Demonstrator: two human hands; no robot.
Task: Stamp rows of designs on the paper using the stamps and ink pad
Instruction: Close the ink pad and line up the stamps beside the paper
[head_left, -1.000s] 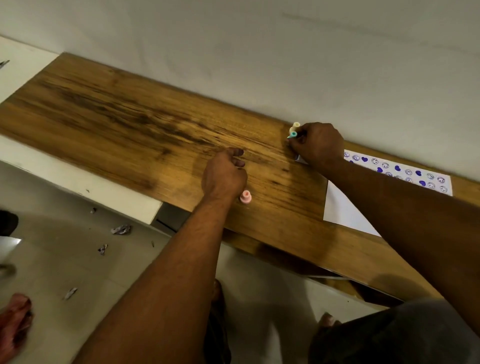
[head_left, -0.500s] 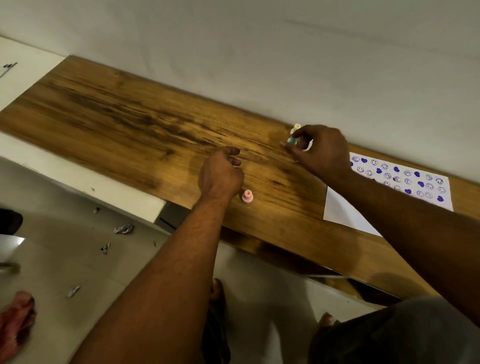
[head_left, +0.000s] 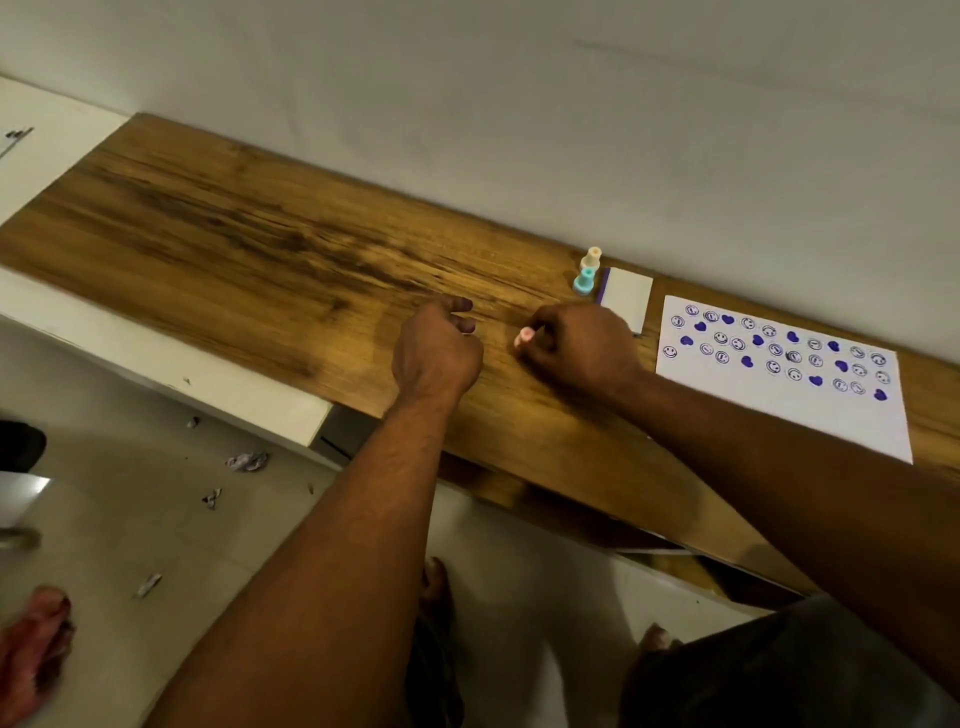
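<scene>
My right hand pinches a small pink stamp above the wooden table. My left hand rests on the table just left of it, fingers curled, holding nothing that I can see. A teal stamp and a cream stamp stand upright near the wall. Beside them lies the white ink pad with a purple edge. The white paper at the right carries rows of purple smiley and heart prints.
A grey wall runs right behind the table. A white surface adjoins the table's left end. Paper scraps lie on the tiled floor below, and bare feet show at the lower left and under the table edge.
My right hand left the teal and cream stamps standing by the wall, came left and toward me, and picked up the pink stamp that stood by my left hand.
</scene>
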